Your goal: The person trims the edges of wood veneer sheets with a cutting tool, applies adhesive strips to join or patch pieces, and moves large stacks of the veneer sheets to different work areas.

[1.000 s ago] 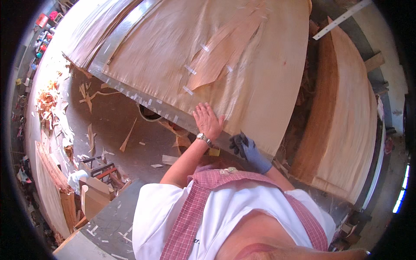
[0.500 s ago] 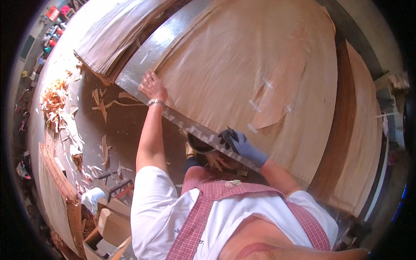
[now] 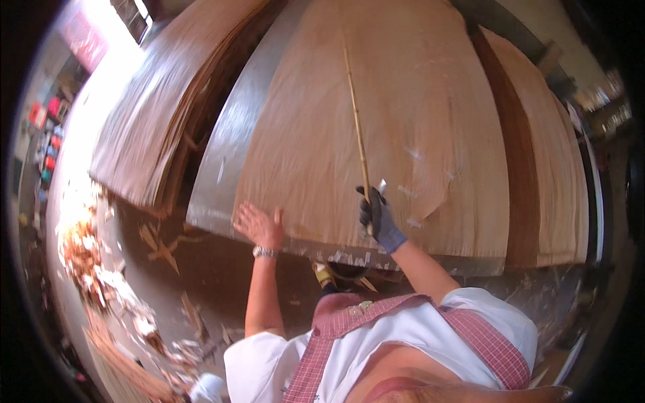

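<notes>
A broad sheet of pale wood veneer lies over a metal-topped table. Bare and spread flat, my left hand rests on the sheet's near left corner. My right hand, in a grey-blue glove with dark fingers, is closed round the lower end of a thin bamboo stick. The stick points away from me over the sheet. A small pale, shiny piece shows beside the gloved fingers; its kind is unclear. Short strips of whitish tape sit on the veneer right of the stick.
Stacks of veneer stand on the left and on the right. Bits of tape line the table's near edge. Wood scraps are heaped on the floor at left. A white container is at the bottom.
The bamboo stick is now in my right hand, which was at the table's near edge. My left hand lies flatter, and the veneer's left edge looks smooth where a loose strip showed. The view has turned.
</notes>
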A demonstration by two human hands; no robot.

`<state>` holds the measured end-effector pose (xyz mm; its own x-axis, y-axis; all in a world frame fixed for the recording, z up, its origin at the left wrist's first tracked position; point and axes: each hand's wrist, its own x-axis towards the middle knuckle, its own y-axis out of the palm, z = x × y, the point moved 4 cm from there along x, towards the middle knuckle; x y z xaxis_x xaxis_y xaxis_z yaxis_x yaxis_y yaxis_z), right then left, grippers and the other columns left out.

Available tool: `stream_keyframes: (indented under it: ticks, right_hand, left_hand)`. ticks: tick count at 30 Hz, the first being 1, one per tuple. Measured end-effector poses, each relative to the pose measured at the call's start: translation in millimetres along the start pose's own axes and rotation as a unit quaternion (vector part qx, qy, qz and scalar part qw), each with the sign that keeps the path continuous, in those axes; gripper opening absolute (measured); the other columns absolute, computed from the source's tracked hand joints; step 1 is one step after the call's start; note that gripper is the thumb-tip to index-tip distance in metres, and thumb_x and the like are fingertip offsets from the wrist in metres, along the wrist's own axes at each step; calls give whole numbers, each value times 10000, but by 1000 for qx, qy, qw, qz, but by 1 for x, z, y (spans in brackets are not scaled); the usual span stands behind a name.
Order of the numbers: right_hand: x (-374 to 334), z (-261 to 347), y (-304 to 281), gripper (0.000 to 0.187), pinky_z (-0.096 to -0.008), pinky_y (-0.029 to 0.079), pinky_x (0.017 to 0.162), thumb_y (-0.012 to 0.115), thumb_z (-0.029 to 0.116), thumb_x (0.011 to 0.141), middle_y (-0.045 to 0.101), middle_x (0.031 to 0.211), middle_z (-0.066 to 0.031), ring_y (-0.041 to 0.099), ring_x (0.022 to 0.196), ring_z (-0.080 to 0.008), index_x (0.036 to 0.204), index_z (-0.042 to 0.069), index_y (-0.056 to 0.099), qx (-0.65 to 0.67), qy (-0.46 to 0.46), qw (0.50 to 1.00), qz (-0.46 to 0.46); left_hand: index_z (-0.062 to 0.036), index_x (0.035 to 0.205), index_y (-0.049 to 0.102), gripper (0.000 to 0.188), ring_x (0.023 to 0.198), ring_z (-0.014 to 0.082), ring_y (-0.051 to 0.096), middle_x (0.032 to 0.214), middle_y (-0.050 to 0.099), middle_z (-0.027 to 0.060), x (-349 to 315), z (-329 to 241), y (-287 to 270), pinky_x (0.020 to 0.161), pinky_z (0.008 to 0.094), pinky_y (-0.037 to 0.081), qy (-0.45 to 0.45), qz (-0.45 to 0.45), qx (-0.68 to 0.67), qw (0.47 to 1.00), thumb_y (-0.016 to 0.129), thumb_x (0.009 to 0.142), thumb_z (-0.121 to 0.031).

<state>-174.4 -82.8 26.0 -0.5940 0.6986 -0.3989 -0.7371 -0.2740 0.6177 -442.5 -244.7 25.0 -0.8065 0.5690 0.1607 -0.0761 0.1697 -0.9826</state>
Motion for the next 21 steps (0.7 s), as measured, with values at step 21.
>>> stream_keyframes:
  ticks: [21]
  right_hand:
    - [-260,85,-255,324,-350,495,587,588,197,936,683,1004,-152,651,709,-254,1227,56,567,-212,37,948,-234]
  left_hand:
    - [-65,909,635,232,878,369,634,923,661,180,-202,-638,-17,741,463,497,474,206,-237,823,614,752,-236]
